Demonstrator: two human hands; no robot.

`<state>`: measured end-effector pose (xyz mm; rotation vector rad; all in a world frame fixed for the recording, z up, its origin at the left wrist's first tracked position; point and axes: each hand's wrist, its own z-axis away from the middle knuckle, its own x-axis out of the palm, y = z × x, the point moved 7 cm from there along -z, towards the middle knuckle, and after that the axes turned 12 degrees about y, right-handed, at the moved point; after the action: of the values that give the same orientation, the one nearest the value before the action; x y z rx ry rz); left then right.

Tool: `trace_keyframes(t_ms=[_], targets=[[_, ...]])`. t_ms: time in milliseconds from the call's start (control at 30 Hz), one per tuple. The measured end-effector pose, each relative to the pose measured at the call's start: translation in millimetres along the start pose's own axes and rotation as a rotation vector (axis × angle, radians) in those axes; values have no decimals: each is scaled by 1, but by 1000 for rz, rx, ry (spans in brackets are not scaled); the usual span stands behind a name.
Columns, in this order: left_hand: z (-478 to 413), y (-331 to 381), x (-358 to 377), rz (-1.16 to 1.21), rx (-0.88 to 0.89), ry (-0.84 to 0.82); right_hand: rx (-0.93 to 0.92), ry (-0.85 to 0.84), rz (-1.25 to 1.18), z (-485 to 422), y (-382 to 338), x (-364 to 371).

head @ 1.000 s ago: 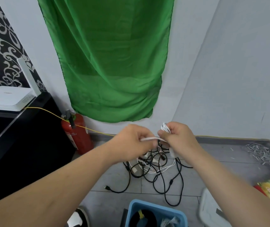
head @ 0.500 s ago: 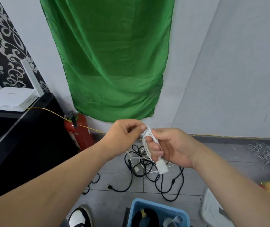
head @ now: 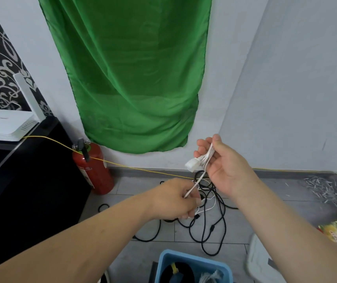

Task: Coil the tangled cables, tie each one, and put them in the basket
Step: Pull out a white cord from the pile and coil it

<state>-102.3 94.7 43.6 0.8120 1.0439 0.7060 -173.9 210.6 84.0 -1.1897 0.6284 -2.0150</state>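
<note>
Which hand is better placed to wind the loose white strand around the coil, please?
Left: the left hand pinches the free strand below, while the right hand grips the coil.

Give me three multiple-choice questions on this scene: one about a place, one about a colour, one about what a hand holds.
1. Where is the fire extinguisher? A hanging on the wall; B on the floor beside the black cabinet; C on a chair.
2. The basket is: A blue; B red; C grey.
3. The right hand holds: A nothing; B a black cable; C the white cable.
Answers: B, it stands on the tiles by the cabinet; A, its rim is blue; C, it grips the white loops.
</note>
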Motion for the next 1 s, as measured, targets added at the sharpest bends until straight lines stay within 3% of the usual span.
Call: trace_keyframes(t_ms=[133,300,500,567,633,700,867,1000], targets=[[1,1,-2,-71,2,-38,15,94,-93,-6,-16,-13],[3,-7,-2,-129,-30,-51,-104,98,26,-8,-26,-22],[-2,6,-32,-177,132,213,-680,175,766,1,-51,-34],[0,15,-42,-54,145,243,-875,115,1078,3,-47,-26],[4,30,-56,118,177,305,-940,44,1259,0,-38,-22],[8,43,-72,255,222,410,-845,-36,1267,-2,-29,-17],[19,49,-109,243,280,783,-307,-220,1009,16,3,1],[18,37,-120,232,250,850,-81,-396,749,36,20,19]])
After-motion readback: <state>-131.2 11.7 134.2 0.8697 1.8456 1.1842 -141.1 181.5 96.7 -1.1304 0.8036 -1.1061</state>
